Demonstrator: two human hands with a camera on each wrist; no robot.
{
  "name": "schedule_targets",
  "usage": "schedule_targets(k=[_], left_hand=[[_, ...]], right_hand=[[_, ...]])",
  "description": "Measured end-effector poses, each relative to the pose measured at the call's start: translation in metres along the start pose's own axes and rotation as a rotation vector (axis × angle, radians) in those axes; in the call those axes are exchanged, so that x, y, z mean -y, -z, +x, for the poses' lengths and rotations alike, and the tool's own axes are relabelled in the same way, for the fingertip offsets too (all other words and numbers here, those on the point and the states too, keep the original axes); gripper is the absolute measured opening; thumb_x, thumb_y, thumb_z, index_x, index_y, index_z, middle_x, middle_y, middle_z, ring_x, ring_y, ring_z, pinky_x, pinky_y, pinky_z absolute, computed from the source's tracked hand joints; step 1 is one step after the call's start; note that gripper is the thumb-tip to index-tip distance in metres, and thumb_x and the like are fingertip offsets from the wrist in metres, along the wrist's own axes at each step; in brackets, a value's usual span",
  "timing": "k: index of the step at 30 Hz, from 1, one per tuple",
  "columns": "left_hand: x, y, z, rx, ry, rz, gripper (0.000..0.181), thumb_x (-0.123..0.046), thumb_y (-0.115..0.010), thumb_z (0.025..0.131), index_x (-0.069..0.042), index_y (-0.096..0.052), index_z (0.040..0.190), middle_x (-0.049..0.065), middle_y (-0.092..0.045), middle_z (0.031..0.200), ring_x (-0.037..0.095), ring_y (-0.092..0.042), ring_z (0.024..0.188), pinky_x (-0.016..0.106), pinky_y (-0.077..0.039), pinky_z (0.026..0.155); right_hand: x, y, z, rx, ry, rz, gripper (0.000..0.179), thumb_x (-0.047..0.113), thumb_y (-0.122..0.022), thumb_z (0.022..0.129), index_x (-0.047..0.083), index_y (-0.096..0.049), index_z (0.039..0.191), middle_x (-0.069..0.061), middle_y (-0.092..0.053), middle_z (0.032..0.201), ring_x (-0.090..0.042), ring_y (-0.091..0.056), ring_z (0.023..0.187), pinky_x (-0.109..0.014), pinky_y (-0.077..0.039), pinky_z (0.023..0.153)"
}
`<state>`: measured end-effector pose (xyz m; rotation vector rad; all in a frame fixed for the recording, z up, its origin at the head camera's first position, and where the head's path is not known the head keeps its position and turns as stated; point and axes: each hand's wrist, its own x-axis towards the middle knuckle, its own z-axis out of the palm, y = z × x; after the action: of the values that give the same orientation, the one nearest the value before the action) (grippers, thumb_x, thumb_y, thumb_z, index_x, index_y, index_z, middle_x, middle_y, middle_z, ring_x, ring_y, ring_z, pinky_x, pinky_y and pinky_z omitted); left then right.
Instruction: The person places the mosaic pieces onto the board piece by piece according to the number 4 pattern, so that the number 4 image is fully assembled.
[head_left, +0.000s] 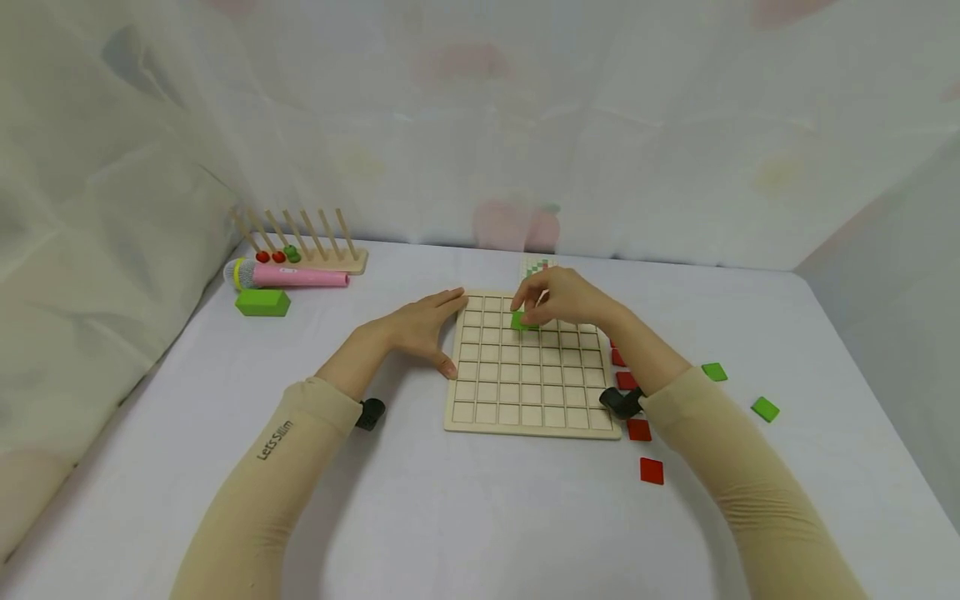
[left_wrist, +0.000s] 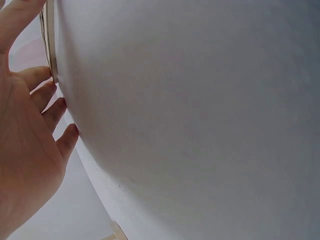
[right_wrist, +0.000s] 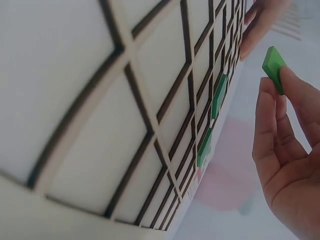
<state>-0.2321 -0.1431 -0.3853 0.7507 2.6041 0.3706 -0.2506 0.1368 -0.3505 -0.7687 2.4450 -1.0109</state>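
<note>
A square wooden board (head_left: 528,393) with a grid of recessed squares lies on the white table. My right hand (head_left: 566,298) is over its far part and pinches a green square tile (right_wrist: 273,69) between thumb and fingers. Under it, the right wrist view shows one green tile (right_wrist: 218,98) and another green piece (right_wrist: 204,148) at the grid. My left hand (head_left: 417,327) is spread along the board's left edge, thumb and fingertips at the rim. In the left wrist view that hand's fingers (left_wrist: 60,107) are extended beside the board's edge.
Several red tiles (head_left: 652,471) line the board's right side, partly behind my right forearm. Two green tiles (head_left: 715,372) lie farther right. A small patterned card (head_left: 534,262) is behind the board. At the back left are a pegged wooden rack (head_left: 356,263), pink microphone (head_left: 300,277) and green block (head_left: 262,303).
</note>
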Motion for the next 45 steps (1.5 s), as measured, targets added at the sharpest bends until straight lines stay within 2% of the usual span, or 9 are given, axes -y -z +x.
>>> schedule_targets(k=[7, 14, 23, 26, 34, 45], left_hand=[[0.002, -0.001, 0.001, 0.008, 0.006, -0.002, 0.130, -0.058, -0.087, 0.063, -0.012, -0.013, 0.160, 0.005, -0.004, 0.170, 0.032, -0.009, 0.157, 0.054, -0.018, 0.127], [0.002, -0.002, 0.002, 0.006, 0.009, -0.008, 0.129, -0.059, -0.086, 0.063, -0.012, -0.014, 0.160, 0.005, -0.005, 0.170, 0.032, -0.009, 0.157, 0.054, -0.018, 0.127], [0.004, -0.003, 0.001, -0.002, 0.014, -0.008, 0.131, -0.059, -0.087, 0.062, -0.012, -0.014, 0.160, 0.005, -0.005, 0.170, 0.031, -0.010, 0.157, 0.053, -0.018, 0.127], [0.004, -0.002, 0.000, -0.005, 0.007, -0.008, 0.130, -0.059, -0.087, 0.062, -0.012, -0.014, 0.160, 0.005, -0.006, 0.170, 0.031, -0.010, 0.157, 0.053, -0.019, 0.127], [0.003, -0.001, 0.000, -0.007, -0.002, -0.011, 0.129, -0.057, -0.087, 0.063, -0.010, -0.015, 0.160, 0.007, -0.007, 0.170, 0.033, -0.010, 0.157, 0.056, -0.019, 0.126], [-0.001, 0.000, -0.001, -0.005, 0.001, -0.013, 0.129, -0.057, -0.087, 0.063, -0.009, -0.015, 0.159, 0.009, -0.007, 0.169, 0.034, -0.010, 0.157, 0.057, -0.019, 0.126]], right_hand=[[-0.002, -0.008, 0.007, 0.020, 0.006, -0.015, 0.016, 0.009, -0.069, 0.089, 0.011, -0.074, 0.103, -0.005, -0.070, 0.083, -0.016, -0.070, 0.076, -0.029, -0.059, 0.072], [-0.002, -0.013, 0.013, 0.048, 0.006, -0.065, 0.017, 0.006, -0.064, 0.091, 0.010, -0.074, 0.105, -0.009, -0.073, 0.085, -0.019, -0.071, 0.077, -0.027, -0.056, 0.070], [0.004, -0.021, 0.017, 0.018, -0.003, -0.133, 0.017, 0.003, -0.066, 0.086, 0.011, -0.076, 0.098, -0.007, -0.072, 0.086, -0.017, -0.066, 0.078, -0.027, -0.052, 0.074], [0.006, -0.022, 0.016, 0.016, 0.002, -0.149, 0.015, 0.002, -0.067, 0.085, 0.009, -0.075, 0.096, -0.006, -0.071, 0.083, -0.015, -0.063, 0.075, -0.025, -0.050, 0.071], [0.007, -0.024, 0.014, 0.043, -0.031, -0.134, 0.015, 0.003, -0.067, 0.087, 0.008, -0.074, 0.099, -0.005, -0.071, 0.082, -0.013, -0.062, 0.069, -0.022, -0.048, 0.065], [0.008, -0.025, 0.013, 0.048, -0.051, -0.129, 0.013, 0.004, -0.069, 0.087, 0.009, -0.074, 0.099, -0.003, -0.069, 0.078, -0.016, -0.066, 0.067, -0.022, -0.050, 0.063]])
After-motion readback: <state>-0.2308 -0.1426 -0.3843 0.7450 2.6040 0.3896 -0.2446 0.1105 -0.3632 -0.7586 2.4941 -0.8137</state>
